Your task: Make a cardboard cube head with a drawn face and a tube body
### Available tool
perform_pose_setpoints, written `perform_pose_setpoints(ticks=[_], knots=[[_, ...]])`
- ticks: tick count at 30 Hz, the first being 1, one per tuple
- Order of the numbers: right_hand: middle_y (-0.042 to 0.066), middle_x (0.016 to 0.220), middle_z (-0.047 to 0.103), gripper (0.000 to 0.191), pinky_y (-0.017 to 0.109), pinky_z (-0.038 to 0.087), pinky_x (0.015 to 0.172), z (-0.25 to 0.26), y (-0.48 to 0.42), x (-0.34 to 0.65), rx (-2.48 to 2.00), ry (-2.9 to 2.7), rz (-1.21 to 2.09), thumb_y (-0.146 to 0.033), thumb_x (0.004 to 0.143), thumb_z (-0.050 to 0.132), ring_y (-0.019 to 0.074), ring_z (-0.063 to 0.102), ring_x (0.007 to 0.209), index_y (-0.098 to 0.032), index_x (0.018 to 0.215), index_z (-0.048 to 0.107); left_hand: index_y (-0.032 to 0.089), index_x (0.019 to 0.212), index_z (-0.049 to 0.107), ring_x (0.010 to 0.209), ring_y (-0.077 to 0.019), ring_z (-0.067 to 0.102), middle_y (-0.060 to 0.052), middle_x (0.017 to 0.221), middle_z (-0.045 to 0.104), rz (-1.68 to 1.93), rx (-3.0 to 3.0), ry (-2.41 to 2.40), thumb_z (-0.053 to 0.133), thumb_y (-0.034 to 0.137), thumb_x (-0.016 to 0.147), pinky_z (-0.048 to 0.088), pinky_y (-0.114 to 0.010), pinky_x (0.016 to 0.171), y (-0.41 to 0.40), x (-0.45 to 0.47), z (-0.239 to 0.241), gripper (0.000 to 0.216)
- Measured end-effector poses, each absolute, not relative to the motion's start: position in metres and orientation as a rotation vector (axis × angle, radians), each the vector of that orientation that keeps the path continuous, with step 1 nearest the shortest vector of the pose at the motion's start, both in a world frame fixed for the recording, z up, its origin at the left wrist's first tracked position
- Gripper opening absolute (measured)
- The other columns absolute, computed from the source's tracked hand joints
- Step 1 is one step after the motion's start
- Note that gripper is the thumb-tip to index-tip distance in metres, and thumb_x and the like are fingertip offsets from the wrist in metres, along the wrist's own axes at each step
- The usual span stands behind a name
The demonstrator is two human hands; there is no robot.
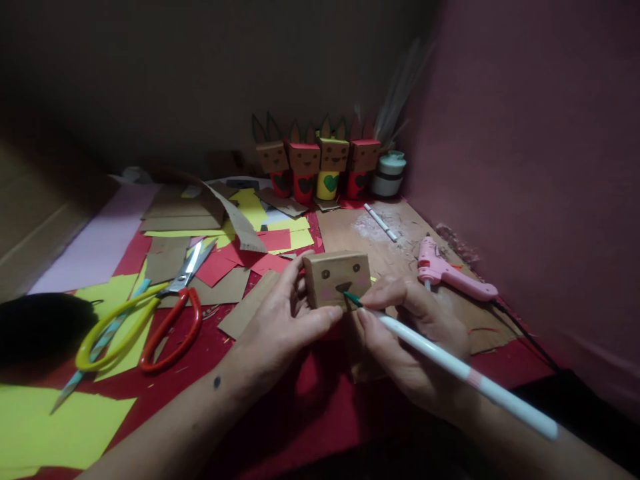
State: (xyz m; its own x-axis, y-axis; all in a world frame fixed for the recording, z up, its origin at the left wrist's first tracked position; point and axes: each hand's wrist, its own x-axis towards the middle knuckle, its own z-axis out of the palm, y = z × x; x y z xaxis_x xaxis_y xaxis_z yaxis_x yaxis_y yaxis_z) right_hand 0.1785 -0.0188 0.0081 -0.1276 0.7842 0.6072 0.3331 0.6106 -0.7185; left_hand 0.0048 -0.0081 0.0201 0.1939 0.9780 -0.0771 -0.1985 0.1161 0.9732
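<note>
My left hand [287,313] is wrapped round the left side of a small brown cardboard box head [330,270]. Two drawn eyes, pinkish cheeks and a dark nose show on its front. A brown cardboard part [357,347] is partly visible below the head. In my right hand [415,333] is a white marker [450,357] with a green tip, pinched near that end. The tip meets the face at the nose, or just beside it. The marker's body slants down to the right across my hand.
Scissors [187,267] with yellow and red handles lie left among paper scraps. A pink glue gun [453,273] with a black cord rests at right. Several box-headed figures [327,167] stand at the back beside a pale jar [390,175]. A white marker [380,222] lies on the cardboard.
</note>
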Motion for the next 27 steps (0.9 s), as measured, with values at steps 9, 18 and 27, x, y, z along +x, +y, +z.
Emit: perform_pose_setpoints(ticks=[9,18,27], knots=[[-0.004,0.076,0.061,0.016,0.027,0.05,0.054,0.0069,-0.0191,0.1797,-0.913,-1.737,0.515,-0.015,0.089,0.063,0.0116,0.056,0.056,-0.028,0.092,0.055,0.018,0.126,0.056,0.118,-0.0373,0.065,-0.014,0.126,0.071,1.089,1.081,1.024,0.082,0.026,0.07,0.057,-0.04,0.092,-0.0091,0.0055,0.0224,0.062],[-0.003,0.075,0.062,0.017,0.027,0.049,0.057,0.0066,-0.0187,0.1832,-0.908,-1.783,0.468,-0.012,0.088,0.063,0.0128,0.058,0.063,-0.027,0.09,0.055,0.019,0.124,0.06,0.115,-0.0367,0.067,-0.013,0.121,0.073,1.103,1.09,1.029,0.083,0.026,0.07,0.058,-0.039,0.09,-0.0098,0.0055,0.0213,0.059],[-0.004,0.074,0.06,0.018,0.024,0.049,0.053,0.0101,-0.0202,0.1794,-0.916,-1.759,0.481,-0.009,0.086,0.063,0.0095,0.054,0.055,-0.025,0.088,0.055,0.019,0.126,0.057,0.122,-0.0343,0.063,-0.012,0.127,0.071,1.062,1.053,1.04,0.081,0.018,0.072,0.055,-0.038,0.098,-0.0123,0.0057,0.0286,0.059]])
